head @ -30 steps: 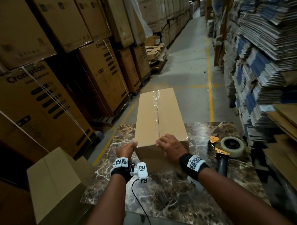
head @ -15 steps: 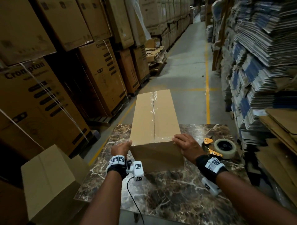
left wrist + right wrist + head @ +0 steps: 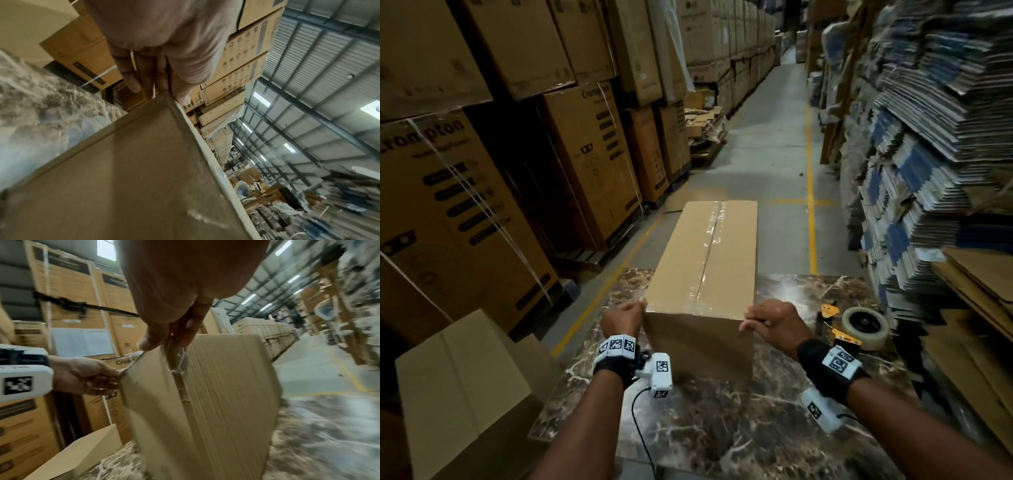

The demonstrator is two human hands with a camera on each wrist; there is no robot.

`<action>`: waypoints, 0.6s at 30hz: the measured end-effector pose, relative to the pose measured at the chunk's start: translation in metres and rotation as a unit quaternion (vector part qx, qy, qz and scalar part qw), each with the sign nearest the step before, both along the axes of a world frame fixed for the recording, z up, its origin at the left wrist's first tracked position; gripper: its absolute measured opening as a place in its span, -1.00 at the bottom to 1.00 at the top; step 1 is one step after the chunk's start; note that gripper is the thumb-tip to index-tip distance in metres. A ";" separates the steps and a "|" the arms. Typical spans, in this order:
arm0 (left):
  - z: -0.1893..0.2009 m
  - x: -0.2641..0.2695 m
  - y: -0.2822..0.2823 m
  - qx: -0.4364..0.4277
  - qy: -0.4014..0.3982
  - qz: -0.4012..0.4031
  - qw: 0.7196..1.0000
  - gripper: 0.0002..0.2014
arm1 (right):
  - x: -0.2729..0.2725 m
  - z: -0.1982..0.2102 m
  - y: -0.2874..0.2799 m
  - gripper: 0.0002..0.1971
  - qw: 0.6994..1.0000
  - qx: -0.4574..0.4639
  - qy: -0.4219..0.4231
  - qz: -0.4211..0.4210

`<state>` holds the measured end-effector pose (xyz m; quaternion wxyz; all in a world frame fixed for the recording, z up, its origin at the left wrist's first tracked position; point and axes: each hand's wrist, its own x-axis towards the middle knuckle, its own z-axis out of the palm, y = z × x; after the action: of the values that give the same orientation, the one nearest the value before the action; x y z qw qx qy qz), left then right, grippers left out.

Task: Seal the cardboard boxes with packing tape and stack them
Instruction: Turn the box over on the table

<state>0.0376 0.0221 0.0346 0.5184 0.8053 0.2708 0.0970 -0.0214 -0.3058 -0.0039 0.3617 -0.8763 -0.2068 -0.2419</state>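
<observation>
Gripping the taped box [image 3: 702, 260] at centre frame on the table [image 3: 722, 428], left hand [image 3: 621, 317] and right hand [image 3: 774, 320] pinch its near top corners; lift evenly, keeping it level, clear of the tape dispenser [image 3: 856, 325] at right.

Warehouse aisle. Marble-patterned worktop [image 3: 722, 428] in the foreground. Along the left, tall printed cartons [image 3: 465, 212] stand in strapped stacks, some lettered "Crompton". Along the right, flattened cardboard sheets [image 3: 928, 144], brown and blue-edged, lie piled in high stacks. The grey concrete floor [image 3: 767, 144] runs between the two sides, marked by yellow lines [image 3: 811, 192]. Loose cardboard scraps [image 3: 703, 126] rest on a pallet at the left edge of the aisle. Overhead, a corrugated metal roof [image 3: 329, 81] carries rectangular skylights [image 3: 261, 99].
</observation>
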 end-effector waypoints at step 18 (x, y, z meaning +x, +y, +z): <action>-0.036 0.006 0.067 0.254 -0.216 -0.291 0.897 -0.39 | 0.051 -0.001 0.157 -0.25 0.985 -0.140 0.015 0.101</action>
<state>0.0435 0.0888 -0.0015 0.3471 0.9118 -0.1278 0.1785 0.0294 -0.1484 -0.0050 0.2606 -0.8966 -0.3205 -0.1597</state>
